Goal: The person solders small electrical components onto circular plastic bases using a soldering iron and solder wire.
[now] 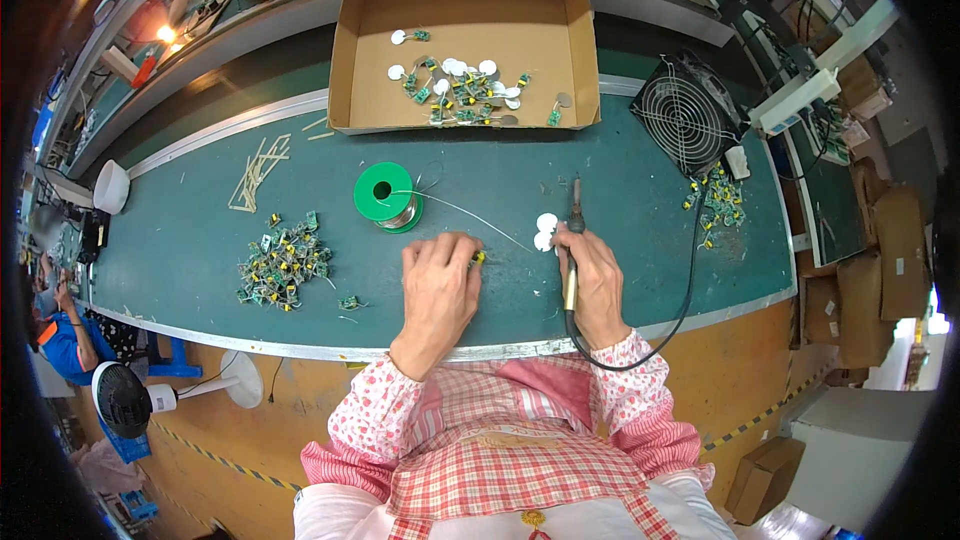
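Note:
My left hand [440, 280] is closed, its fingertips resting low over the green table [510, 170]. A small part with a yellow component [479, 257] shows at its fingers; the rest is hidden. In my right hand [597, 285] is a soldering iron [574, 218], its tip pointing away from me and its cable looping down and round to the right. White discs [546, 224] lie right beside the fingertips of that hand. Between and beyond my hands stands a green spool of solder [384, 180], with a strand of solder wire [470, 212] stretching from it toward the discs.
An open cardboard box [480, 0] at the back holds boards with white discs. Small circuit boards [285, 262] are heaped on the left, more [722, 202] on the right. A black fan [688, 112] stands back right; thin sticks [260, 172] lie back left.

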The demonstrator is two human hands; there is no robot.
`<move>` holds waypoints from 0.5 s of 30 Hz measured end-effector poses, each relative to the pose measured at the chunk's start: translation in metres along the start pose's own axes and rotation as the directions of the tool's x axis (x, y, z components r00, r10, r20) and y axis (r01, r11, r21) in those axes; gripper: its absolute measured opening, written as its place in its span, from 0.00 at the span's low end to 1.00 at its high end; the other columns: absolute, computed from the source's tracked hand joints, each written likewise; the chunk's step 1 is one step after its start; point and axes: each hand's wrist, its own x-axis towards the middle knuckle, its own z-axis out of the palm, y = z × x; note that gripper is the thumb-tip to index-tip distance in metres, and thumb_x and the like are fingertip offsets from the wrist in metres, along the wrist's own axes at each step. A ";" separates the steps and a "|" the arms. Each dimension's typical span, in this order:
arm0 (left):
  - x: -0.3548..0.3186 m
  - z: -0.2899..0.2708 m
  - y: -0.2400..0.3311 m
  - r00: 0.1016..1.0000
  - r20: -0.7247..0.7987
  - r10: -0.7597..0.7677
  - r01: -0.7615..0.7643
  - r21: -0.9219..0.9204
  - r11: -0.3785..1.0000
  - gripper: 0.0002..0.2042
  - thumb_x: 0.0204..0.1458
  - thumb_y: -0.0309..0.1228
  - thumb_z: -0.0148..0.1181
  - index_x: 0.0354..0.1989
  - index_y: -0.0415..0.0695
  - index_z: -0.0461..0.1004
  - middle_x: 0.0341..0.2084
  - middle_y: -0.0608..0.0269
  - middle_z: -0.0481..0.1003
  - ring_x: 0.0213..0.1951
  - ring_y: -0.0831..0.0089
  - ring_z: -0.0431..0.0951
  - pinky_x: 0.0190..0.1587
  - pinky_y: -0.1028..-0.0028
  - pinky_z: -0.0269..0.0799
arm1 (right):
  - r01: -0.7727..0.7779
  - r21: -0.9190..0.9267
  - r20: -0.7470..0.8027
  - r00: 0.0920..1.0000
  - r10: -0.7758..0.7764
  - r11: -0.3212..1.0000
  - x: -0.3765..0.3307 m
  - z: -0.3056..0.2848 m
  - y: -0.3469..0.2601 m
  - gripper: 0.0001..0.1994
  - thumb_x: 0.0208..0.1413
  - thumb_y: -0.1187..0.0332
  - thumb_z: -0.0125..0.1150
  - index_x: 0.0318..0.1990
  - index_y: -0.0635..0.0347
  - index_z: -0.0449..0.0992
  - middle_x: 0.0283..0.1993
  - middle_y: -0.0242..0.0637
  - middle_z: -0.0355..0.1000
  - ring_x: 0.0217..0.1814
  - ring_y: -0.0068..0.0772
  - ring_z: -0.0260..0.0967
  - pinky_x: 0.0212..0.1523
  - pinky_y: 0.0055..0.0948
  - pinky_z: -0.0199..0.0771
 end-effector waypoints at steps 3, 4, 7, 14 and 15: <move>-0.002 0.001 0.001 0.990 0.110 0.086 -0.085 -0.009 0.996 0.12 0.40 0.23 0.63 0.36 0.45 0.73 0.36 0.65 0.72 0.39 0.63 0.71 0.45 0.65 0.60 | 0.000 -0.001 -0.110 0.994 0.000 1.000 -0.007 -0.002 -0.010 0.10 0.46 0.80 0.62 0.37 0.61 0.73 0.36 0.43 0.75 0.40 0.45 0.71 0.42 0.36 0.69; -0.002 0.000 0.001 0.988 0.126 0.095 -0.094 -0.009 0.996 0.12 0.40 0.24 0.64 0.36 0.45 0.73 0.36 0.65 0.72 0.38 0.64 0.71 0.45 0.66 0.60 | -0.015 0.044 -0.146 0.989 0.022 0.999 -0.007 -0.004 -0.014 0.10 0.45 0.79 0.63 0.37 0.61 0.73 0.36 0.42 0.76 0.40 0.44 0.71 0.41 0.35 0.70; 0.000 -0.007 0.004 0.989 0.109 0.095 -0.092 -0.037 0.995 0.13 0.39 0.25 0.66 0.36 0.45 0.74 0.35 0.65 0.73 0.37 0.65 0.71 0.45 0.67 0.60 | -0.015 0.125 -0.211 0.977 0.041 0.992 0.000 -0.008 -0.031 0.11 0.44 0.77 0.66 0.37 0.61 0.73 0.38 0.41 0.76 0.37 0.42 0.72 0.38 0.33 0.71; 0.012 -0.028 -0.018 0.948 -0.307 -0.080 0.079 -0.015 0.997 0.23 0.35 0.30 0.71 0.43 0.45 0.71 0.42 0.59 0.70 0.44 0.60 0.70 0.47 0.63 0.62 | -0.005 0.025 -0.118 0.993 0.008 1.000 0.017 -0.001 -0.052 0.09 0.43 0.70 0.69 0.33 0.55 0.76 0.24 0.35 0.61 0.24 0.36 0.66 0.24 0.33 0.66; 0.019 -0.036 -0.022 0.926 -0.365 -0.098 0.125 0.050 0.991 0.27 0.34 0.31 0.72 0.47 0.45 0.70 0.45 0.57 0.69 0.46 0.59 0.69 0.48 0.62 0.62 | 0.016 0.027 -0.127 0.992 -0.013 1.000 0.020 0.000 -0.053 0.09 0.43 0.70 0.69 0.33 0.55 0.76 0.24 0.35 0.61 0.24 0.36 0.66 0.24 0.33 0.66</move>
